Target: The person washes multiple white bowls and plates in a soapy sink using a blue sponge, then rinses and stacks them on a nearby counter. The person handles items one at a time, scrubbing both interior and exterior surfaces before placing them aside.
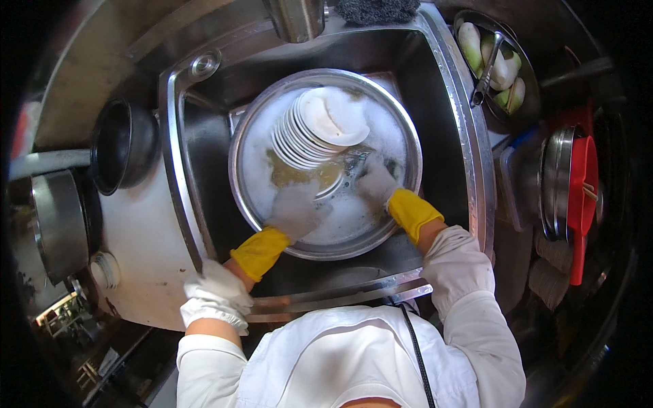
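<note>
A wide metal basin (238,146) of foamy water sits in the sink. Both my hands wear gloves with whitish hands and yellow cuffs, and both are smeared by motion. My left hand (298,209) is in the suds at the basin's near left, beside the curved white rim of a plate (331,188) that lies partly under water. My right hand (375,180) is in the water to the right of that plate, near a dark patch I cannot make out. Foam and blur hide the fingers of both. Beyond them, a leaning row of several white plates (299,139) rises from the foam.
The steel sink (442,136) surrounds the basin, with a metal cylinder (296,19) and dark scouring pad (377,10) behind. A black bowl (121,146) and pot (60,224) stand left. At right are a bowl of pale green vegetables (503,71) with a peeler and a red strainer (581,194).
</note>
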Motion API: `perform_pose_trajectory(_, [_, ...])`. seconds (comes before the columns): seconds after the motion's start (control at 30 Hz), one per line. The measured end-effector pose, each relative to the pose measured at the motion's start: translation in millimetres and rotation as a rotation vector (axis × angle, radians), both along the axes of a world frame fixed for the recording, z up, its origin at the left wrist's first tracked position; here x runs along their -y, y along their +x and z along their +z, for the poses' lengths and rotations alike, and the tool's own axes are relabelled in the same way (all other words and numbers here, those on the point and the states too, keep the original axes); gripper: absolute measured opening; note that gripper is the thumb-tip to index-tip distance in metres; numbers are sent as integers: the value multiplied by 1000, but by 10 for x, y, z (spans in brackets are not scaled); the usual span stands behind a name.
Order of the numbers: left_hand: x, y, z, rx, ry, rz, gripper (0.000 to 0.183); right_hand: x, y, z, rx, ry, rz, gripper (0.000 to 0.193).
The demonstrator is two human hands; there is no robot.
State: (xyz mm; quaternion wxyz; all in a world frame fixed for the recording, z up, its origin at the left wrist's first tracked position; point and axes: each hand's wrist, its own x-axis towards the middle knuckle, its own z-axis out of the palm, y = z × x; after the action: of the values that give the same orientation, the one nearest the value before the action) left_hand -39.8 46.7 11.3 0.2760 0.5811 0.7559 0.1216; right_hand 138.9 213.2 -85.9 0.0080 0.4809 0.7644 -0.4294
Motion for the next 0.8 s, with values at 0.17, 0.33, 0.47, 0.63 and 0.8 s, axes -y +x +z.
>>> perform_pose_trajectory(0.17, [-239,104,-204,-108,-431,-171,23,456,-231,-299,264,-69,272,45])
perform_pose_trajectory(0.33, [-325,65,-284,-245,-406,-217,22,541,-269,-245,224,-20,385,29])
perform_pose_trajectory(0.47, [-209,1,-316,-243,-434,-185,21,382,74,201,-256,-597,-186,19])
perform_pose_trajectory(0.63, [9,-47,-407,-285,-410,-252,22,20,284,1028,-647,-861,-292,10])
perform_pose_trajectory(0.8, [73,-66,-397,-345,-330,-323,24,-226,154,1989,-940,-861,-273,14])
